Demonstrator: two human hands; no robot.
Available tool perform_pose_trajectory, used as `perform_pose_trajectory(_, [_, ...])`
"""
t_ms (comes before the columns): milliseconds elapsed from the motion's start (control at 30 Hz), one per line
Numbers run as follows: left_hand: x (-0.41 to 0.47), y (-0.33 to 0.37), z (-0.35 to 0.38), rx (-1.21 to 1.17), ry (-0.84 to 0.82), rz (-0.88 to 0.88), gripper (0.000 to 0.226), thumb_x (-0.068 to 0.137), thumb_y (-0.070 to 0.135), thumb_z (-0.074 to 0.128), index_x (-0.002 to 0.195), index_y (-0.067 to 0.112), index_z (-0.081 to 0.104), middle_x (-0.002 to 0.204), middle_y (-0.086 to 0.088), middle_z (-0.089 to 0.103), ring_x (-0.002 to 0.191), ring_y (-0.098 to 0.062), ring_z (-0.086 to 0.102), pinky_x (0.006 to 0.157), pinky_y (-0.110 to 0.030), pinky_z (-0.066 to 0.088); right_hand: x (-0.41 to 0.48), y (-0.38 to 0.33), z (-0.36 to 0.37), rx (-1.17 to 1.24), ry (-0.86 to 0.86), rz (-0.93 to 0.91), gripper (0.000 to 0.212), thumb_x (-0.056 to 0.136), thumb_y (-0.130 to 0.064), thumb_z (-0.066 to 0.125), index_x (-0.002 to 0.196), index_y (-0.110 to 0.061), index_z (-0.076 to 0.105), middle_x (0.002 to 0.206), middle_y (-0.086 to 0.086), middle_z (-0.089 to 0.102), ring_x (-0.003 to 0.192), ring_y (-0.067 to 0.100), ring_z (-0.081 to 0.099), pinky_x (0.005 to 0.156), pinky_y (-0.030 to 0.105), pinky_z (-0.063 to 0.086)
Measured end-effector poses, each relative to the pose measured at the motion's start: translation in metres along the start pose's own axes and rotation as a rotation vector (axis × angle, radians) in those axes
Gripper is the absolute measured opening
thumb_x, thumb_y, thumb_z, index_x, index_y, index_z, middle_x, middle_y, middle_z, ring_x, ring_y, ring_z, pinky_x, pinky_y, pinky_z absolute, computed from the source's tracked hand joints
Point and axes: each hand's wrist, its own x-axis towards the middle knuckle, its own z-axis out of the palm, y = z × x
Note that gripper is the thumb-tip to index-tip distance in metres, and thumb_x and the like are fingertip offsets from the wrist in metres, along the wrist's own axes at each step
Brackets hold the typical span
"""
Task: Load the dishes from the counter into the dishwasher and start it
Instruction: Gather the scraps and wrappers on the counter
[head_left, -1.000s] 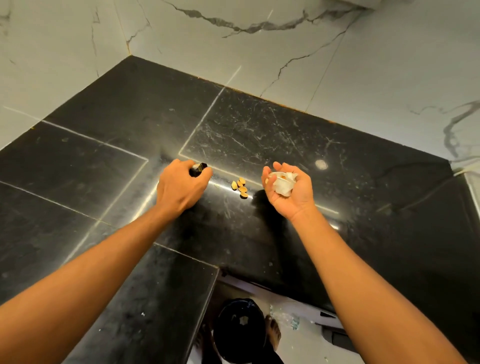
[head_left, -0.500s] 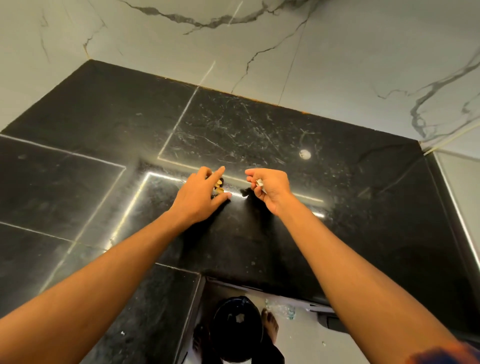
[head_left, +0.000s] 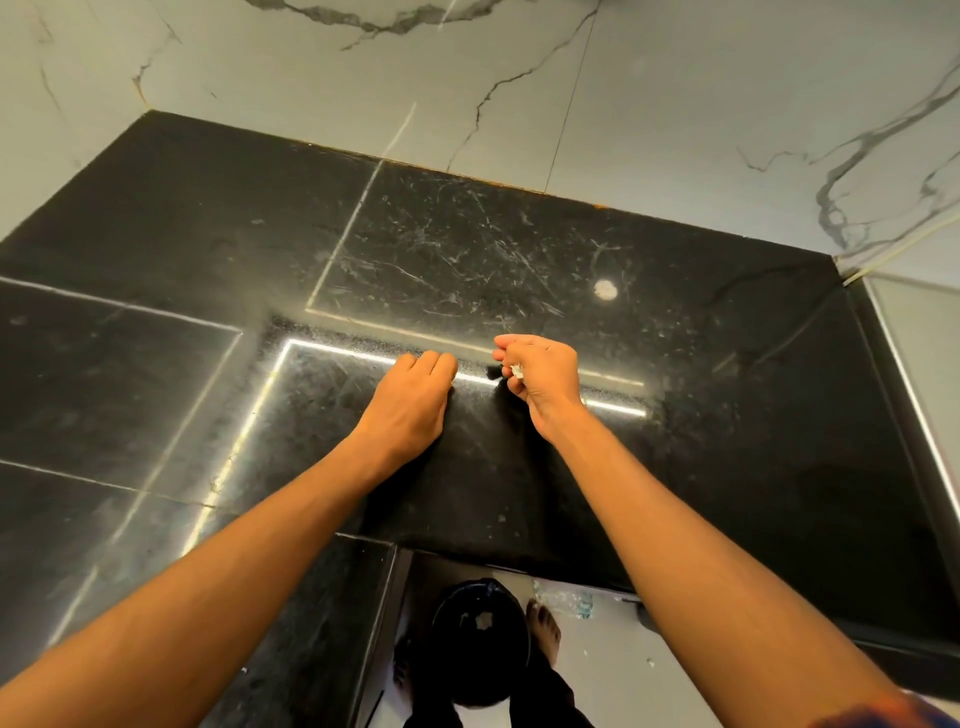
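My left hand (head_left: 415, 400) lies knuckles-up on the black marble counter (head_left: 727, 415), its fingers curled down at the tips against the surface. The small yellow food scraps are hidden under those fingers. My right hand (head_left: 543, 371) hovers just to the right of it, a little above the counter, and grips a crumpled white tissue (head_left: 517, 370), of which only a sliver shows between the fingers. No dishes and no dishwasher are in view.
A white veined marble wall (head_left: 623, 104) rises behind the counter. Below the counter's front edge stands a round black bin (head_left: 480, 639) on the pale floor, with my bare foot (head_left: 544, 626) beside it. A raised ledge (head_left: 914, 364) borders the counter on the right.
My left hand has closed its fingers over the yellow scraps, which no longer show. My right hand turned palm-down and closed tighter round the tissue.
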Motion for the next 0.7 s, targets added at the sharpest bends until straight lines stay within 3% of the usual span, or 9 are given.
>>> perform_pose_trajectory(67, [0.001,-0.001,-0.005,-0.013,-0.024,0.047,0.014,0.081,-0.007,0.056,0.087,0.006,0.053,0.079,-0.013,0.053,0.062,-0.028,0.039,0.059,-0.037,0.031,-0.001,0.001,0.000,-0.011,-0.008,0.000,0.025,0.077,0.008,0.059,0.087,-0.007,0.077,0.082,0.010,0.071,0.058,0.008,0.054,0.051,0.019,0.043])
perform_pose_trajectory(133, [-0.002,-0.006,-0.008,-0.081,-0.026,0.040,0.014,0.083,-0.006,0.057,0.092,0.005,0.056,0.084,-0.013,0.057,0.068,-0.033,0.050,0.060,-0.038,0.036,-0.001,0.000,0.001,-0.009,-0.010,0.014,0.026,0.076,0.009,0.058,0.088,-0.006,0.077,0.082,0.010,0.071,0.058,0.008,0.054,0.050,0.019,0.043])
perform_pose_trajectory(233, [-0.008,-0.010,-0.013,-0.377,0.127,-0.322,0.011,0.091,0.004,0.059,0.096,0.013,0.061,0.087,0.000,0.061,0.074,-0.016,0.054,0.070,-0.030,0.044,-0.004,-0.002,0.004,0.072,-0.020,0.090,0.031,0.075,0.012,0.053,0.089,-0.004,0.076,0.085,0.012,0.071,0.058,0.009,0.055,0.047,0.017,0.042])
perform_pose_trajectory(300, [-0.006,-0.011,-0.020,-0.688,0.248,-0.629,0.014,0.092,0.007,0.061,0.089,0.021,0.061,0.079,0.004,0.059,0.064,-0.007,0.050,0.065,-0.022,0.043,-0.007,-0.003,0.007,0.178,-0.061,0.174,0.032,0.077,0.013,0.051,0.091,-0.003,0.075,0.087,0.013,0.069,0.057,0.009,0.055,0.045,0.015,0.041])
perform_pose_trajectory(433, [-0.002,-0.020,-0.043,-1.670,0.385,-1.060,0.022,0.098,-0.005,0.047,0.085,0.012,0.053,0.080,-0.009,0.058,0.051,-0.006,0.046,0.047,-0.015,0.038,-0.006,-0.004,0.017,0.315,-0.143,0.300,0.029,0.084,0.010,0.050,0.097,-0.002,0.073,0.093,0.014,0.065,0.056,0.009,0.052,0.043,0.013,0.041])
perform_pose_trajectory(500, [-0.008,-0.026,-0.054,-1.956,0.437,-1.132,0.020,0.093,-0.007,0.044,0.085,0.010,0.051,0.082,-0.011,0.060,0.053,-0.008,0.046,0.045,-0.013,0.038,-0.004,-0.004,0.028,0.217,-0.147,0.256,0.027,0.084,0.010,0.054,0.093,-0.003,0.076,0.088,0.012,0.064,0.059,0.010,0.051,0.044,0.014,0.042])
perform_pose_trajectory(567, [-0.016,-0.032,-0.060,-2.145,0.493,-1.128,0.019,0.072,-0.009,0.051,0.081,0.008,0.053,0.079,-0.014,0.061,0.055,-0.011,0.047,0.045,-0.014,0.039,-0.004,-0.003,0.039,-0.043,-0.129,0.106,0.027,0.081,0.010,0.059,0.088,-0.007,0.079,0.078,0.008,0.064,0.060,0.011,0.050,0.047,0.018,0.042])
perform_pose_trajectory(633, [-0.022,-0.035,-0.061,-2.214,0.534,-1.116,0.020,0.062,-0.004,0.049,0.079,0.006,0.053,0.079,-0.015,0.061,0.056,-0.014,0.049,0.044,-0.015,0.040,-0.003,0.000,0.048,-0.300,-0.142,-0.028,0.025,0.081,0.007,0.063,0.086,-0.011,0.080,0.069,0.004,0.065,0.056,0.011,0.053,0.051,0.022,0.046])
perform_pose_trajectory(700, [-0.024,-0.036,-0.061,-2.216,0.548,-1.116,0.018,0.064,0.000,0.043,0.077,0.007,0.053,0.078,-0.014,0.060,0.056,-0.014,0.049,0.042,-0.015,0.040,-0.002,0.006,0.055,-0.493,-0.161,-0.110,0.022,0.081,0.001,0.068,0.090,-0.015,0.080,0.075,0.001,0.072,0.062,0.012,0.061,0.058,0.027,0.053])
